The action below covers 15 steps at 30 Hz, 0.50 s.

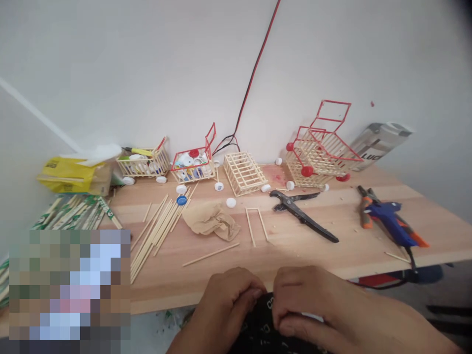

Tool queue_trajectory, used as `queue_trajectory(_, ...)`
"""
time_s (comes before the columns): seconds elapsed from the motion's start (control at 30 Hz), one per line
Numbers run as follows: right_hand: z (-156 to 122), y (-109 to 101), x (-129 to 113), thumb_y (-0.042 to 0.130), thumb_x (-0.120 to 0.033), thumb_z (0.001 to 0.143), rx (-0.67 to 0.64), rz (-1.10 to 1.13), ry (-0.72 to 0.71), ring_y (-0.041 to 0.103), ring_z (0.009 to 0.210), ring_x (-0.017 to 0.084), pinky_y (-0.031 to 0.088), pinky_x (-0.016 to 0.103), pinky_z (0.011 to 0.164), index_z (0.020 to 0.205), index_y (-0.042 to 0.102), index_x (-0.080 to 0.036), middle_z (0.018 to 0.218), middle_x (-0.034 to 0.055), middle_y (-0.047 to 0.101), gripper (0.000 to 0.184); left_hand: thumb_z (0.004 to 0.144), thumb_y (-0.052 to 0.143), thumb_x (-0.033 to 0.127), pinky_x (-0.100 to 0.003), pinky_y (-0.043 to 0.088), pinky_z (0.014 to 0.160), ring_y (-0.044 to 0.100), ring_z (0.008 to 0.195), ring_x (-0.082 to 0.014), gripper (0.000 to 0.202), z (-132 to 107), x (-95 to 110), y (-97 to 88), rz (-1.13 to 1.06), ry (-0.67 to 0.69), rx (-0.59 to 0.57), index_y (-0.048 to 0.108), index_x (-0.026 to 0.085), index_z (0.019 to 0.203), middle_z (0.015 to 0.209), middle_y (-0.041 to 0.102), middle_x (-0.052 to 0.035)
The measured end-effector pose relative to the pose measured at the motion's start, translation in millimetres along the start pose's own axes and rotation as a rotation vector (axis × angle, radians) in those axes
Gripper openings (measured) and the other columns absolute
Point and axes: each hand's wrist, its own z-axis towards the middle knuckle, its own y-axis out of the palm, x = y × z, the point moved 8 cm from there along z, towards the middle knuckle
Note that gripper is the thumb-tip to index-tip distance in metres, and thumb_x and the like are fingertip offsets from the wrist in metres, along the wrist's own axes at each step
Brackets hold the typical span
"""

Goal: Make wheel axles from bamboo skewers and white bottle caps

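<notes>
My left hand [236, 300] and my right hand [306, 302] are close together, just in front of the table's near edge. Both have curled fingers, and whatever they may pinch is hidden. Black cloth with white print [261, 324] shows between and below them. On the wooden table [295, 260] beyond, two joined sticks and a crosspiece form a small U-shaped stick frame [259, 221]. A single thin stick [211, 254] lies left of it. Behind stands a basket-like stick box [245, 173], and black-handled cutters [304, 214] lie to the right.
Stick-built carts with bottle-cap wheels, one large [320, 152] and two smaller, stand along the wall. A blue glue gun [393, 221] lies at right beside orange-handled pliers [366, 211]. Loose sticks [162, 223], crumpled brown paper [212, 221] and a yellow bag [68, 174] occupy the left.
</notes>
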Motion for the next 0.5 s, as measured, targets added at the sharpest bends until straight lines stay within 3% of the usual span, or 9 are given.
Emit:
queue_trajectory(0.13,-17.6,-21.9,19.6,0.045,-0.033,0.094,0.195,-0.06,0.044,0.054,0.063,0.012,0.041,0.023,0.059,0.074,0.059,-0.022,0.067,-0.0014,0.06,0.026,0.093,0.042,0.024,-0.021,0.045,0.061,0.061,0.065,-0.0119,0.025,0.7,7.7,-7.4,0.022,0.032,0.113,0.063,0.022,0.08,0.071,0.066,0.0014)
queue_trajectory(0.23,-39.4,-47.6,33.1,0.038,-0.035,0.095,0.416,-0.058,0.029,0.054,0.055,0.012,0.042,0.024,0.053,0.075,0.058,-0.024,0.063,-0.0002,0.059,0.031,0.093,0.043,0.027,-0.02,0.043,0.058,0.058,0.061,-0.0109,0.025,-3.1,10.3,-23.9,0.066,0.02,0.251,0.062,0.022,0.077,0.069,0.064,0.0027)
queue_trajectory(0.3,-60.8,-68.3,41.8,0.038,-0.039,0.094,0.615,-0.065,0.061,0.056,0.055,0.015,0.043,0.027,0.051,0.075,0.06,-0.027,0.065,0.002,0.062,0.031,0.092,0.045,0.029,-0.019,0.04,0.054,0.054,0.055,-0.0099,0.026,-8.6,8.7,-39.6,0.146,-0.011,0.352,0.06,0.021,0.072,0.062,0.06,0.0038)
queue_trajectory(0.4,-96.4,-93.2,55.5,0.04,-0.047,0.091,0.903,-0.087,0.223,0.056,0.058,0.021,0.041,0.033,0.049,0.07,0.059,-0.031,0.062,0.005,0.059,0.033,0.091,0.047,0.032,-0.02,0.036,0.05,0.049,0.051,-0.0099,0.031,-18.0,9.0,-65.9,0.335,-0.026,0.489,0.053,0.019,0.064,0.059,0.055,0.0032)
queue_trajectory(0.5,-113.5,-109.4,62.5,0.042,-0.05,0.088,1.061,-0.093,0.31,0.055,0.062,0.024,0.04,0.036,0.052,0.068,0.058,-0.032,0.066,0.0061,0.059,0.032,0.092,0.046,0.029,-0.021,0.034,0.048,0.043,0.046,-0.0092,0.034,-18.0,15.7,-81.3,0.524,0.033,0.506,0.046,0.019,0.059,0.052,0.043,0.004)
